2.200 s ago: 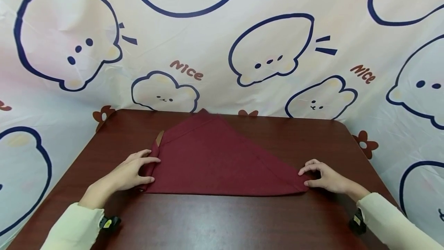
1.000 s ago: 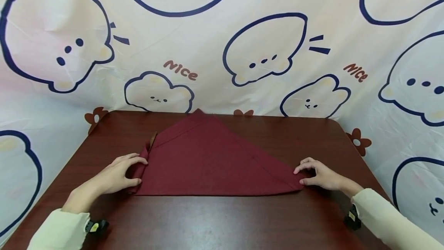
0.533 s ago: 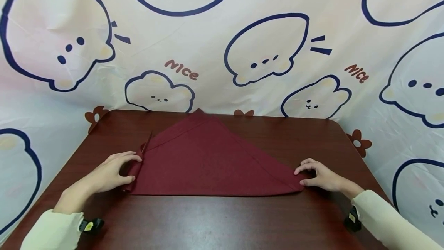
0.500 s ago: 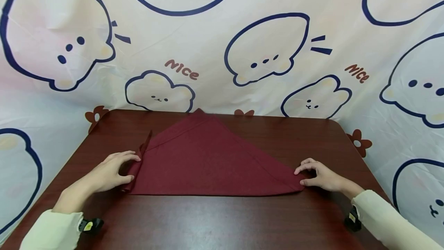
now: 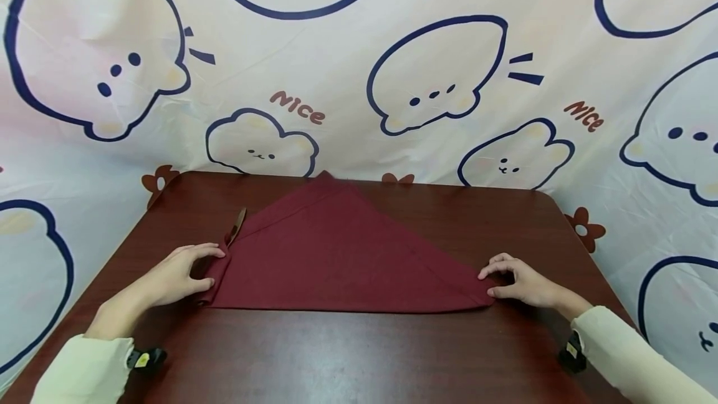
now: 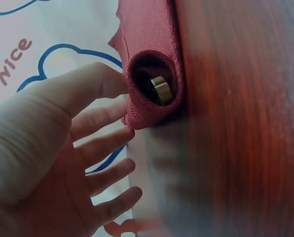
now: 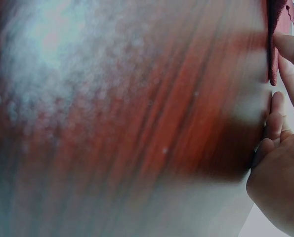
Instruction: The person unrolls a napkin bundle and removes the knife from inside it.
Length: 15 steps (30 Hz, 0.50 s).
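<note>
A dark red cloth napkin lies folded into a triangle, its long straight edge toward me. At its left end the cloth is rolled, and my left hand holds this roll with thumb and fingers. A slim, shiny metal piece sticks out of the roll's far end. In the left wrist view, gold-coloured metal ends sit inside the roll's near opening; their kind is hidden by the cloth. My right hand pinches the napkin's right corner between thumb and fingers.
The napkin lies on a brown wood-grain table with rounded far corners. A pale curtain printed with blue cartoon outlines stands behind and along both sides. The napkin's top point reaches the table's far edge.
My left hand and the roll have moved left, and more flat napkin shows beside the roll. The metal piece has turned with it. My right hand stays at the corner; the view shifts slightly.
</note>
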{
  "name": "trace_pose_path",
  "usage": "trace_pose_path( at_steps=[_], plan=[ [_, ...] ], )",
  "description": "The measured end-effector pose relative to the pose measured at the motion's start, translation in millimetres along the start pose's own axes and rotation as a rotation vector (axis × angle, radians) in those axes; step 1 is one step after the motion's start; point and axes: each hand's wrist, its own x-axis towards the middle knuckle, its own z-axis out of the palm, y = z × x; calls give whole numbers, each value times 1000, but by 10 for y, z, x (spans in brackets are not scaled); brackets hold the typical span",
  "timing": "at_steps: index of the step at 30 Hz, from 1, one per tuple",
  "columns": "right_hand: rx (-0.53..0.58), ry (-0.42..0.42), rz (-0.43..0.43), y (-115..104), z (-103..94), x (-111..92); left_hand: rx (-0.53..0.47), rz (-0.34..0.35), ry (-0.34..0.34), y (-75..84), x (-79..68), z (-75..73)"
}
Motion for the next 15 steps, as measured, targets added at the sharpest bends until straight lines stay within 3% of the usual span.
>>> trace_pose_path(
  at_steps=[15],
  plan=[
    [7,-4,1,-5,-1,-4,6,-30,4,141,26,-10]
  ],
)
